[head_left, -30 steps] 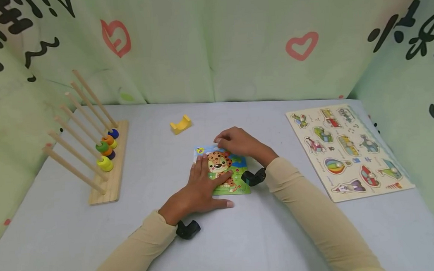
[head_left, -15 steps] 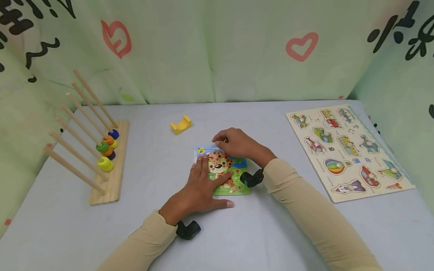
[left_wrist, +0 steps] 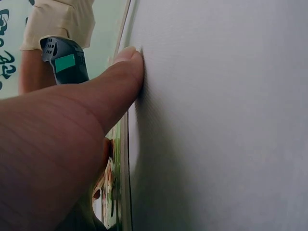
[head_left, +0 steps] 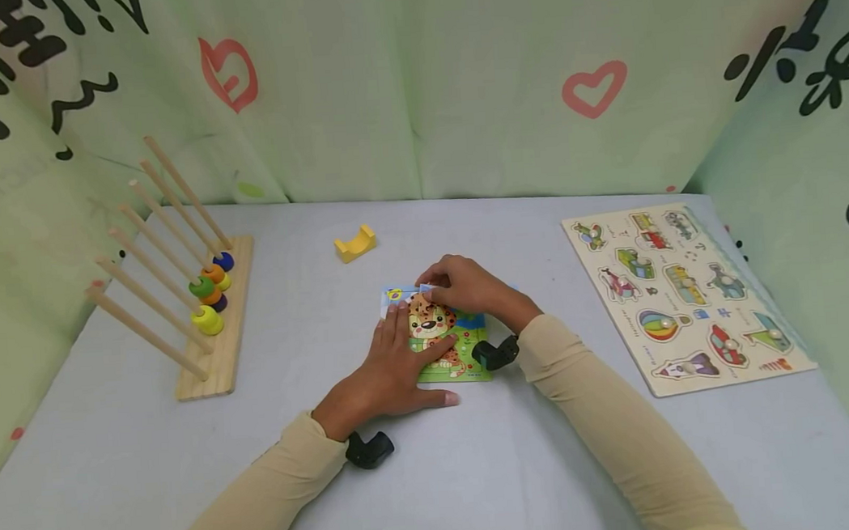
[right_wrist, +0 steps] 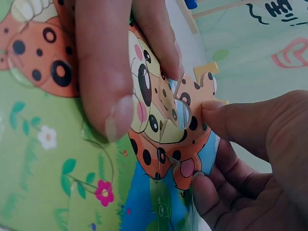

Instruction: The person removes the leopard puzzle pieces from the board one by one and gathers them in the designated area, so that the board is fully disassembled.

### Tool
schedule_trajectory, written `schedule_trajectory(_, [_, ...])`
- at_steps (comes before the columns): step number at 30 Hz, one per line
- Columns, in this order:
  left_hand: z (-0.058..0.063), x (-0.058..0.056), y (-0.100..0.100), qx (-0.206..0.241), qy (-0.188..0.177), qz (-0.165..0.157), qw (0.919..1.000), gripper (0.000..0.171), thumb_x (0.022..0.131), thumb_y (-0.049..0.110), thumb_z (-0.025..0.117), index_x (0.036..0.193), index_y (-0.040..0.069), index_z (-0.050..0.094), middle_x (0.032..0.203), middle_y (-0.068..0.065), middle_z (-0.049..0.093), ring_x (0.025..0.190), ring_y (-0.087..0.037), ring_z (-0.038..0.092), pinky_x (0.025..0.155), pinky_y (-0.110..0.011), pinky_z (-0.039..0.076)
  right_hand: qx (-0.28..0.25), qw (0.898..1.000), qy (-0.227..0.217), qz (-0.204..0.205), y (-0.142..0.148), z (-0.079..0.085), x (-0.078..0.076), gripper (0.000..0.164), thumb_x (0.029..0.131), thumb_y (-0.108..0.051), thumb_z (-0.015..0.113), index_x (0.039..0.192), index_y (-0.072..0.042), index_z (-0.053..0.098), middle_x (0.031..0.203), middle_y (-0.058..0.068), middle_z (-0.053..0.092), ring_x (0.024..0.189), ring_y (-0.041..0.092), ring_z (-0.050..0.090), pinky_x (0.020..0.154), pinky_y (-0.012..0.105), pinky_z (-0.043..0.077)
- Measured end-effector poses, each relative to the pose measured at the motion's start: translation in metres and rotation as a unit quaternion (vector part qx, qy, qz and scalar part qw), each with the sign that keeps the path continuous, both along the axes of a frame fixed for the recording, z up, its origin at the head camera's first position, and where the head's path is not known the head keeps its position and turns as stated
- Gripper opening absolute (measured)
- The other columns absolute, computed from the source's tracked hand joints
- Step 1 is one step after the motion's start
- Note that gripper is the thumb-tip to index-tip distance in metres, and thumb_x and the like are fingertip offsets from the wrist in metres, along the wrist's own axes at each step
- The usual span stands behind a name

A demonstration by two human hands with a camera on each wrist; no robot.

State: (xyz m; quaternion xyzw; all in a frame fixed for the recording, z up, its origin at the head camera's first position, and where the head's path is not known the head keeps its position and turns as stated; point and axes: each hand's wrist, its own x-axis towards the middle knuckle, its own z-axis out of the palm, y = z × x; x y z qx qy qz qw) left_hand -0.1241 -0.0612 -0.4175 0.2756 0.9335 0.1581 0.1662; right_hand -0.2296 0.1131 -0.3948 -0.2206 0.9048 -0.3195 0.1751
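A jigsaw puzzle [head_left: 467, 366] with a spotted leopard cub on green grass lies in the middle of the table. My left hand [head_left: 390, 372] rests flat across its left side with fingers spread, the thumb on the tabletop below its lower edge. At the puzzle's top edge my right hand [head_left: 462, 285] pinches a spotted orange puzzle piece [right_wrist: 195, 94] between thumb and fingers. In the right wrist view this piece stands tilted up from the leopard's head, with a gap showing beside it. The left wrist view shows mainly the left thumb [left_wrist: 122, 72] and tabletop.
A wooden peg stand [head_left: 219, 367] with several coloured beads is on the left. Beyond the puzzle sits a small yellow curved block [head_left: 355, 243]. On the right lies a wooden picture board [head_left: 689, 297] of vehicles and animals. A green curtain [head_left: 414, 87] encloses the table's back and sides.
My right hand has dipped slightly toward the puzzle, and the piece at the leopard's head now shows tilted at its fingertips. The left hand has stayed in place.
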Motion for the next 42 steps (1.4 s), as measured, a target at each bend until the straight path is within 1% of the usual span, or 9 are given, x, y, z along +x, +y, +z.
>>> schedule_trajectory(5, [0.0, 0.0, 0.0, -0.002, 0.0, 0.0, 1.0, 0.081, 0.085, 0.065, 0.061, 0.153, 0.031, 0.033, 0.155, -0.031, -0.009, 0.142, -0.045, -0.014, 0.112, -0.059, 0.003, -0.026, 1.0, 0.008, 0.003, 0.005, -0.002, 0.001, 0.025, 0.093, -0.015, 0.068, 0.115, -0.004, 0.069, 0.104, 0.008, 0.065, 0.093, 0.022, 0.056, 0.085, 0.037, 0.046])
schedule_trajectory(8, [0.001, 0.0, 0.0, -0.005, 0.0, 0.001, 1.0, 0.081, 0.085, 0.066, 0.061, 0.153, 0.031, 0.033, 0.156, -0.031, -0.009, 0.143, -0.045, -0.014, 0.112, -0.058, 0.003, -0.052, 0.999, 0.0, 0.0, 0.009, -0.003, 0.001, 0.023, 0.092, -0.014, 0.068, 0.114, -0.005, 0.068, 0.104, 0.008, 0.066, 0.094, 0.021, 0.058, 0.085, 0.037, 0.046])
schedule_trajectory(11, [0.001, -0.001, 0.0, -0.01, 0.002, 0.001, 0.9999, 0.081, 0.084, 0.066, 0.06, 0.153, 0.032, 0.033, 0.156, -0.031, -0.009, 0.143, -0.044, -0.014, 0.112, -0.058, 0.003, -0.084, 0.996, -0.018, -0.004, 0.013, -0.004, 0.001, 0.021, 0.093, -0.012, 0.066, 0.113, -0.004, 0.068, 0.1, 0.008, 0.066, 0.089, 0.021, 0.059, 0.081, 0.035, 0.048])
schedule_trajectory(15, [0.001, -0.001, 0.001, -0.014, 0.002, 0.004, 0.9999, 0.082, 0.084, 0.067, 0.06, 0.153, 0.033, 0.032, 0.156, -0.031, -0.009, 0.143, -0.044, -0.014, 0.113, -0.058, 0.003, -0.117, 0.992, -0.041, -0.01, 0.018, -0.003, 0.001, 0.02, 0.095, -0.01, 0.062, 0.114, -0.004, 0.068, 0.09, 0.008, 0.064, 0.076, 0.021, 0.059, 0.07, 0.034, 0.05])
schedule_trajectory(19, [0.003, -0.001, 0.0, -0.014, -0.001, 0.008, 0.9999, 0.082, 0.084, 0.067, 0.061, 0.153, 0.033, 0.032, 0.155, -0.031, -0.009, 0.142, -0.045, -0.014, 0.113, -0.057, 0.003, -0.132, 0.991, -0.035, -0.013, 0.023, 0.0, 0.002, 0.02, 0.097, -0.011, 0.058, 0.115, -0.005, 0.067, 0.085, 0.008, 0.064, 0.072, 0.021, 0.056, 0.067, 0.033, 0.048])
schedule_trajectory(25, [0.004, 0.0, 0.0, -0.01, -0.001, 0.012, 0.9999, 0.081, 0.084, 0.066, 0.061, 0.153, 0.033, 0.033, 0.155, -0.032, -0.009, 0.143, -0.045, -0.014, 0.113, -0.057, 0.003, -0.123, 0.992, -0.014, -0.018, 0.034, 0.002, 0.002, 0.024, 0.098, -0.009, 0.056, 0.119, -0.004, 0.067, 0.094, 0.01, 0.066, 0.075, 0.02, 0.058, 0.069, 0.034, 0.049])
schedule_trajectory(32, [0.004, 0.002, 0.002, -0.005, -0.012, 0.016, 0.9998, 0.081, 0.083, 0.065, 0.062, 0.152, 0.034, 0.033, 0.156, -0.03, -0.009, 0.143, -0.044, -0.014, 0.113, -0.057, 0.002, -0.078, 0.996, -0.011, -0.04, 0.053, 0.005, 0.002, 0.03, 0.1, -0.008, 0.051, 0.127, -0.005, 0.065, 0.114, 0.011, 0.066, 0.083, 0.021, 0.058, 0.07, 0.033, 0.048])
schedule_trajectory(37, [0.003, 0.002, 0.003, -0.006, -0.011, 0.016, 0.9998, 0.081, 0.083, 0.066, 0.063, 0.152, 0.035, 0.033, 0.156, -0.029, -0.009, 0.143, -0.044, -0.014, 0.113, -0.057, 0.002, -0.069, 0.996, -0.001, -0.06, 0.068, 0.006, 0.001, 0.029, 0.099, -0.008, 0.053, 0.125, -0.005, 0.065, 0.111, 0.013, 0.064, 0.091, 0.023, 0.059, 0.077, 0.036, 0.048])
schedule_trajectory(42, [0.0, 0.001, 0.001, -0.009, -0.008, 0.015, 0.9998, 0.082, 0.083, 0.067, 0.062, 0.152, 0.035, 0.032, 0.156, -0.029, -0.009, 0.143, -0.043, -0.014, 0.113, -0.057, 0.002, -0.075, 0.995, -0.005, -0.069, 0.083, 0.003, 0.001, 0.027, 0.098, -0.005, 0.052, 0.12, -0.003, 0.067, 0.109, 0.013, 0.065, 0.086, 0.024, 0.056, 0.072, 0.035, 0.047])
